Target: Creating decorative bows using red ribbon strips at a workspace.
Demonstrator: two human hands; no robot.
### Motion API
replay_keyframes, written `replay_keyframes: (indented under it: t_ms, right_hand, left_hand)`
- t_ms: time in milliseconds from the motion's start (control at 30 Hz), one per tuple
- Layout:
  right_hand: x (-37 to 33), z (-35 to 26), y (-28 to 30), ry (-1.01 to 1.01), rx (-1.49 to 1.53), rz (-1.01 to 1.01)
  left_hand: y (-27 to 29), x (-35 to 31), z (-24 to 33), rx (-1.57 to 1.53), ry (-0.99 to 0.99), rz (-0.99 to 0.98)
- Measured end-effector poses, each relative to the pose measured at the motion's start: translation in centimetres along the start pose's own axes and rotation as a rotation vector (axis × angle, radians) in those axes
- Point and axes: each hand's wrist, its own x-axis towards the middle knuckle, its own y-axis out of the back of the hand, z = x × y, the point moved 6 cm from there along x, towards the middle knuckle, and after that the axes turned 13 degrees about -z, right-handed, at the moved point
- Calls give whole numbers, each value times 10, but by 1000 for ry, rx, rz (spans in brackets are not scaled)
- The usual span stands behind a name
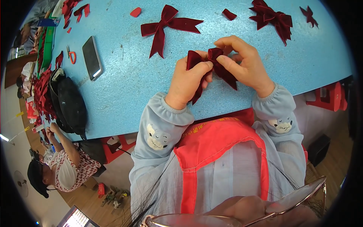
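Observation:
Between my two hands, just over the near part of the blue table (124,102), is a dark red velvet bow (228,77). My left hand (185,81) grips it from the left, thumb pressed near the knot. My right hand (244,62) pinches the right loop close to the middle, with its fingers curled behind. The two tails hang down below the hands. Beyond my hands lies a finished-looking velvet bow (163,28) with its tails spread. The back of the held bow is hidden by my fingers.
Stacked bows (274,20) and a small bow (309,16) lie far right, near velvet scraps (229,14). On the left are a phone (92,58), orange-handled snips (72,56), a black bag (70,102) and a red ribbon heap (42,94). A co-worker (66,162) sits at the left.

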Motion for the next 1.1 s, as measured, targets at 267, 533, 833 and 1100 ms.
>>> replay_keyframes:
  t_ms: [267,533,833,1100]
  right_hand:
    - [-3,-15,-7,176,-439,21]
    - [-5,8,-4,-96,17,91]
    - [-3,17,5,-102,104,54]
    - [-1,19,3,-248,154,-44]
  left_hand:
    - [-11,2,3,54,36,-75]
    - [-14,1,7,80,32,-96]
    - [-4,3,0,18,-88,-11]
    - [-4,1,4,-49,-161,23]
